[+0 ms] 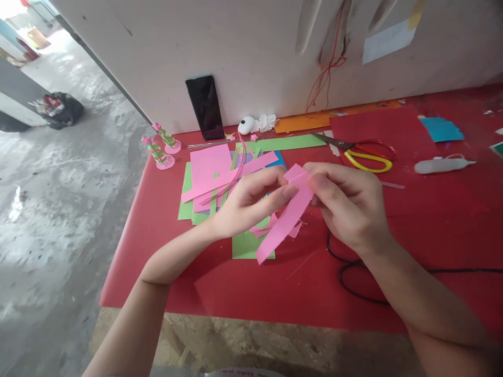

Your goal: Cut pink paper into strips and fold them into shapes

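A pink paper strip [283,225] is held up over the middle of the table, its top end folded over and its long tail slanting down to the left. My left hand [253,201] pinches the strip's left edge near the fold between thumb and fingers. On the other side, my right hand [348,201] grips the folded end with thumb and forefinger. Below the strip lie pink paper scraps [271,225] and a green paper sheet [251,246]. Pink sheets [210,157], green sheets and loose strips are stacked just behind my left hand.
Scissors [367,159] with red and yellow handles lie at right, near a glue bottle [442,165] and blue paper [442,129]. A phone [205,107] leans on the wall. Two small pink-and-green paper flowers [159,154] stand at left. A black cable [346,280] crosses the right front.
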A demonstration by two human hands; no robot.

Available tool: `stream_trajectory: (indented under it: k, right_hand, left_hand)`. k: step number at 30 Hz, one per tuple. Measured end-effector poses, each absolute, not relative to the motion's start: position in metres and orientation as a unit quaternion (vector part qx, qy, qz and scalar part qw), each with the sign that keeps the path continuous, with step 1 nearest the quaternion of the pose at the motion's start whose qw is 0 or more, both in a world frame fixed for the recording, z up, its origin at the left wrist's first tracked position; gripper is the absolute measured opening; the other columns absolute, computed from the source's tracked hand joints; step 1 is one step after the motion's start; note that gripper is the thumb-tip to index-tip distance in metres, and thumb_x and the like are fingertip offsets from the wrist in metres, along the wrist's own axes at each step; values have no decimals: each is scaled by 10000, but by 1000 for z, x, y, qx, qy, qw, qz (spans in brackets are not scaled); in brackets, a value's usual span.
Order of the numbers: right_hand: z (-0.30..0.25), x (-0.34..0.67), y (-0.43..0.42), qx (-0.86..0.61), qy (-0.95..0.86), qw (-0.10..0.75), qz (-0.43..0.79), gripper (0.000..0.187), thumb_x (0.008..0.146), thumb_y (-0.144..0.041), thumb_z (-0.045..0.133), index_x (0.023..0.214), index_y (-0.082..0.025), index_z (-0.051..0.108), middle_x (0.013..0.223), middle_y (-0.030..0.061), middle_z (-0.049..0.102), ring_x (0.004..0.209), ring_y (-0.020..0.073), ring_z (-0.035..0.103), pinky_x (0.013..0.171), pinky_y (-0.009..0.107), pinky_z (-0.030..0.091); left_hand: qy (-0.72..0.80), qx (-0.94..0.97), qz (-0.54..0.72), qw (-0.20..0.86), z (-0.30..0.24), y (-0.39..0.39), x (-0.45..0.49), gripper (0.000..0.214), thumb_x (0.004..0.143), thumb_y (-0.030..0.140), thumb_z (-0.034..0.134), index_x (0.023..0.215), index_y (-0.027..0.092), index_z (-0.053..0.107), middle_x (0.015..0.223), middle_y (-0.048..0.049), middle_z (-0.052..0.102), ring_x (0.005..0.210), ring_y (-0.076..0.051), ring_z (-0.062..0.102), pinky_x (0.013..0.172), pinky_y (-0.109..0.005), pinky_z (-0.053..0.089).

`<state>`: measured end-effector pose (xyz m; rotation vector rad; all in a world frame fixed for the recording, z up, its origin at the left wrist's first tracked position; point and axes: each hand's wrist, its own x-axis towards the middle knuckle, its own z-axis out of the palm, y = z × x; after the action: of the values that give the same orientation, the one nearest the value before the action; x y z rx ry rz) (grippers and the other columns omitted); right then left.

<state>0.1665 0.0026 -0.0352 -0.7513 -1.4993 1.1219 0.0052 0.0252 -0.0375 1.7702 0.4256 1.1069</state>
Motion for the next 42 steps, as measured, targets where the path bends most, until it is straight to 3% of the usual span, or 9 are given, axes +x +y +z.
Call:
stream_trajectory:
  k: [6,14,20,27,32,37,42]
  right_hand:
    - [-35,165,6,-310,-599,525,520,379,898,-444,592,628,-193,504,602,-25,388,549,95,326,479,276,255]
    - [-33,165,9,-318,-545,525,571,427,863,-550,581,611,-210,526,617,-2,384,566,125,353,464,285,273]
    - [-26,164,6,-315,-597,524,519,382,869,-430,635,599,-202,492,596,-28,367,542,103,312,472,277,270]
    - [-29,171,11,-316,-634,503,495,418,903,-421,594,589,-192,439,584,-33,322,539,100,281,474,277,231]
    - [-32,175,16,-306,-645,483,507,358,928,-412,553,645,-200,496,622,-27,318,563,110,277,491,273,250]
    - [-28,175,15,-311,-655,473,501,433,915,-532,508,634,-202,513,638,-8,418,592,123,359,515,288,280]
    - [-22,172,9,-339,-685,453,458,351,908,-379,585,622,-192,501,613,-28,410,568,103,351,524,290,273]
  left_hand:
    - [165,755,465,431,-35,28,4,264,958,288,488,719,192,431,625,44,404,538,-50,379,482,-179,371]
    - [225,690,453,518,-37,24,5,334,909,404,562,676,196,444,607,38,404,530,-61,396,471,-199,390]
    - [211,700,446,517,-37,26,2,319,913,405,553,696,192,454,638,33,445,581,-68,444,537,-207,428]
    - [224,717,430,501,-39,26,0,251,910,347,572,728,193,493,666,34,501,629,-74,467,627,-237,425]
    - [244,702,420,521,-38,25,1,269,883,391,605,727,192,513,681,25,510,638,-81,479,620,-246,425]
    - [264,685,435,522,-40,25,0,365,856,456,623,681,195,438,612,38,415,573,-77,416,517,-237,342]
    - [230,691,447,520,-41,26,1,327,873,446,593,695,189,501,607,32,436,556,-76,402,506,-232,355]
